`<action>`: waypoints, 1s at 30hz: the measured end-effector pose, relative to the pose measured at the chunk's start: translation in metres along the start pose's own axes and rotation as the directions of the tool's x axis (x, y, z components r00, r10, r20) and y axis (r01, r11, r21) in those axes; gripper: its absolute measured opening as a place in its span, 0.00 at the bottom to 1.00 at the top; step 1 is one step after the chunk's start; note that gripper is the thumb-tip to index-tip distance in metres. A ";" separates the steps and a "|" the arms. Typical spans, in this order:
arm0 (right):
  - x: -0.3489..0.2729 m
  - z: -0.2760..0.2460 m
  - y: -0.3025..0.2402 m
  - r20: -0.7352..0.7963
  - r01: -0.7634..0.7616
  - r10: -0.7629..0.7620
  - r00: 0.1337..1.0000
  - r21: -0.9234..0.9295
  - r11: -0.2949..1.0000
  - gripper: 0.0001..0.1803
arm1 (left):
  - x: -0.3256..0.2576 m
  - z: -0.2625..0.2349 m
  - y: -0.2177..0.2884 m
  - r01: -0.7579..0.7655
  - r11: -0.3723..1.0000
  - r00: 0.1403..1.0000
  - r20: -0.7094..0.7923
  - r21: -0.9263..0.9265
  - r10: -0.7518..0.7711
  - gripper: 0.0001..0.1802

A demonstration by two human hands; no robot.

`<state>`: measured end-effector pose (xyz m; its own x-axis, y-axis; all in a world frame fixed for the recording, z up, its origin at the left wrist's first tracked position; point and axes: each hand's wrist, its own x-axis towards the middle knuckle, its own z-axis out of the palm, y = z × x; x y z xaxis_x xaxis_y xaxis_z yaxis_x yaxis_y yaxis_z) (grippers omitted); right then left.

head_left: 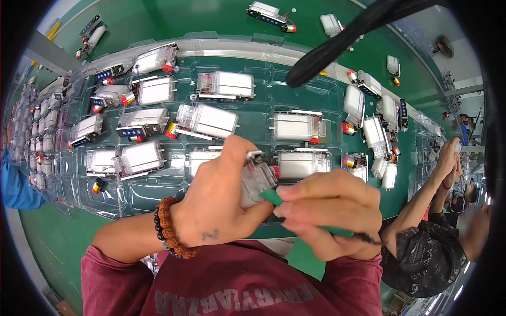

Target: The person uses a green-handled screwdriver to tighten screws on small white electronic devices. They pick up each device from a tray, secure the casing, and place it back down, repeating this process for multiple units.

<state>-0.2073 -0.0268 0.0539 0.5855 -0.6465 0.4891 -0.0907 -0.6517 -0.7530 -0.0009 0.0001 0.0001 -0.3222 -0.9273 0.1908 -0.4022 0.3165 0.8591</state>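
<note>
Left hand (221, 197) closed around small white module (256, 179), held above clear plastic tray (263, 79). Right hand (332, 213) pinching green tool (295, 208), tip seemingly at module's lower edge. Beaded bracelet (169, 226) on left wrist. 1 co-worker's hand (448, 155) at right.

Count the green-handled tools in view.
1: the green-handled tool in the right hand, its tip at the white unit the left hand holds. Others could lie hidden under the hands.
</note>
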 end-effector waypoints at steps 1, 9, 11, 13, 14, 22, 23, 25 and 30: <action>0.000 -0.001 0.000 -0.018 0.009 -0.009 1.000 0.007 1.000 0.16 | 0.000 -0.001 0.002 -0.006 1.000 1.000 -0.003 -0.008 0.006 0.37; -0.009 0.003 -0.004 -0.124 -0.175 0.206 0.971 0.225 0.959 0.15 | -0.001 -0.006 0.003 0.015 0.997 1.000 -0.003 -0.076 -0.016 0.36; -0.007 0.002 -0.003 -0.091 -0.160 0.183 0.979 0.210 0.964 0.15 | -0.001 -0.008 0.003 0.012 0.999 1.000 0.004 -0.050 -0.012 0.36; -0.008 0.002 -0.003 -0.085 -0.170 0.192 0.978 0.218 0.961 0.14 | -0.001 -0.009 0.004 0.014 0.999 1.000 0.012 -0.038 -0.013 0.37; -0.009 0.002 -0.002 -0.082 -0.174 0.197 0.977 0.223 0.959 0.14 | -0.001 -0.009 0.005 0.019 0.999 1.000 0.016 -0.037 -0.019 0.37; 0.001 -0.003 -0.001 0.044 -0.076 0.073 0.996 0.090 0.993 0.14 | -0.002 -0.006 0.000 0.016 0.996 0.999 0.038 -0.089 -0.012 0.36; 0.001 -0.002 0.001 0.048 -0.019 0.016 0.999 0.058 0.998 0.13 | -0.002 -0.005 -0.002 -0.006 0.997 0.999 0.036 -0.080 0.009 0.36; -0.002 0.003 0.006 0.038 0.102 -0.102 0.994 0.002 0.995 0.12 | -0.001 -0.004 -0.002 -0.015 0.998 0.999 0.027 -0.053 0.016 0.36; -0.010 0.009 0.015 -0.060 0.183 -0.181 0.982 0.022 0.983 0.11 | 0.003 -0.004 0.001 -0.015 1.000 1.000 0.004 -0.019 0.016 0.36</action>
<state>-0.2075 -0.0268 0.0337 0.5431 -0.5400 0.6429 0.0359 -0.7501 -0.6604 0.0015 -0.0027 0.0037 -0.3322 -0.9213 0.2020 -0.3811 0.3270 0.8648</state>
